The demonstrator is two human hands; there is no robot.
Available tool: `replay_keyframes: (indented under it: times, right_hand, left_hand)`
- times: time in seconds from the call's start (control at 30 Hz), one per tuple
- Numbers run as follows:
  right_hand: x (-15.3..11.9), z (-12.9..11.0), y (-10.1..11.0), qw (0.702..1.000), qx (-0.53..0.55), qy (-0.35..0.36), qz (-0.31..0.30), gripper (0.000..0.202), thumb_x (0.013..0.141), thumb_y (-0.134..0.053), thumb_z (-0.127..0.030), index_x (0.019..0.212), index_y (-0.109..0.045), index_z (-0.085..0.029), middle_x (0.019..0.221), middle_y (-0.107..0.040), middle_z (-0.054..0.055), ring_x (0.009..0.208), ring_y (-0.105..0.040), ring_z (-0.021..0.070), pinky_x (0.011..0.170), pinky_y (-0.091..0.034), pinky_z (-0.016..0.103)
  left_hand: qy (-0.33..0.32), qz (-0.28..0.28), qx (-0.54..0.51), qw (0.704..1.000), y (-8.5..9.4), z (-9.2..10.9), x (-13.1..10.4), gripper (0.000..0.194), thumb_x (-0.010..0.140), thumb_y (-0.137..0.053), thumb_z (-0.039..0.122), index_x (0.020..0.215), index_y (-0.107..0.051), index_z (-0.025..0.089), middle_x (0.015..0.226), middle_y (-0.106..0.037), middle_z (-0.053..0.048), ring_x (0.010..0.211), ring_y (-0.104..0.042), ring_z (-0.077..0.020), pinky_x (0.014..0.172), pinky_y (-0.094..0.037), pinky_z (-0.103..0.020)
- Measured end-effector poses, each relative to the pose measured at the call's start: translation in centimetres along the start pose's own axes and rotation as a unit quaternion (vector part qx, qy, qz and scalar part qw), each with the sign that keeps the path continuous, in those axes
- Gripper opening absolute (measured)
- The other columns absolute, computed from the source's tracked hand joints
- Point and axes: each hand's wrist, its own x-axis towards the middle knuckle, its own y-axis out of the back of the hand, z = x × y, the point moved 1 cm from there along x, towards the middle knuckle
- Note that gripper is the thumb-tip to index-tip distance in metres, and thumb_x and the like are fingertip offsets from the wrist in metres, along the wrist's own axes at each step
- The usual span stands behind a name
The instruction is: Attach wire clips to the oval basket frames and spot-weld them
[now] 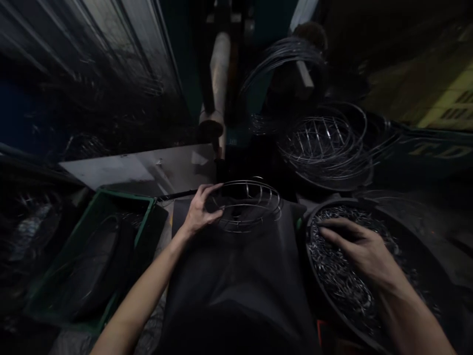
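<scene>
**Apparently part-built: a wire frame (247,205) was held over dark cloth (236,266) and a heap of small metal pieces (340,276) was reached into**

At the left, a green crate (127,192) was touched by neither hand. By the left hand (199,209), the near-left rim of the wire frame was pinched between thumb and fingers. Of the work, as far as could be judged, the rings had been shaped and several short bars already set between them; whether more bars were wanted, or whether the piece was whole, could not be told. Farther right, no added piece was seen on its way to the rim: the right hand (356,244) was held low over the small metal pieces in a wide dark basin (314,266), thumb and fingers brought close to each other, and whether anything was gripped between the tips could not be made out. Beyond, more wirework (327,129) was heaped; whether it was finished could not be judged.

As for its look, the wire frame was held in front of the torso, below the pale arm of a machine (219,64), well apart from the basin. It was formed of thin, shiny, rounded wires, with an open middle through which the cloth was seen. On its left, part of the rim was hidden by the fingers; on its right, the curved edge was left clear, though slightly blurred.
</scene>
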Motion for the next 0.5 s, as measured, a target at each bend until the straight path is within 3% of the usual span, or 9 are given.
replay_keyframes:
  times: [0.13, 0.27, 0.4, 0.5]
  right_hand:
    - [4.0, -8.0, -4.0, 0.984, 0.044, 0.124, -0.122, 0.037, 0.085, -0.050, -0.047, 0.114, -0.063, -0.029, 0.086, -0.071, 0.003, 0.070, -0.065, 0.0200, 0.058, -0.050, 0.031]
    - [8.1, -14.4, -7.5, 0.962, -0.059, 0.253, -0.087, 0.042, 0.086, -0.051, -0.043, 0.124, -0.055, -0.028, 0.102, -0.070, 0.003, 0.075, -0.066, 0.0159, 0.063, -0.048, 0.026]
    - [9.7, -16.6, -8.5, 0.909, -0.183, 0.372, -0.039, 0.033, 0.086, -0.053, -0.034, 0.116, -0.061, -0.024, 0.108, -0.067, 0.003, 0.070, -0.065, 0.0113, 0.060, -0.041, 0.025]
    - [10.3, -17.0, -8.1, 0.871, -0.175, 0.458, 0.012, 0.023, 0.087, -0.053, -0.024, 0.105, -0.066, -0.021, 0.102, -0.070, 0.000, 0.063, -0.062, 0.0070, 0.056, -0.037, 0.024]
  left_hand:
    - [-0.022, 0.005, -0.006, 1.000, -0.1, 1.0, 1.4, 0.055, 0.067, -0.064, 0.017, 0.119, -0.051, 0.024, 0.109, -0.049, -0.004, 0.102, -0.053, -0.0207, 0.092, -0.046, -0.034]
    - [-0.031, 0.002, 0.018, 0.999, -0.3, 0.9, 1.9, 0.053, 0.067, -0.064, 0.015, 0.118, -0.052, 0.023, 0.106, -0.049, -0.004, 0.103, -0.052, -0.0213, 0.092, -0.045, -0.036]
    - [-0.037, -0.001, 0.018, 0.999, -0.3, 1.0, 1.9, 0.056, 0.068, -0.064, 0.016, 0.121, -0.049, 0.023, 0.108, -0.048, -0.005, 0.105, -0.051, -0.0218, 0.093, -0.044, -0.036]
    - [-0.032, 0.008, 0.021, 0.999, -0.1, 0.9, 1.9, 0.054, 0.069, -0.064, 0.016, 0.120, -0.049, 0.023, 0.108, -0.047, -0.006, 0.105, -0.050, -0.0213, 0.093, -0.044, -0.036]
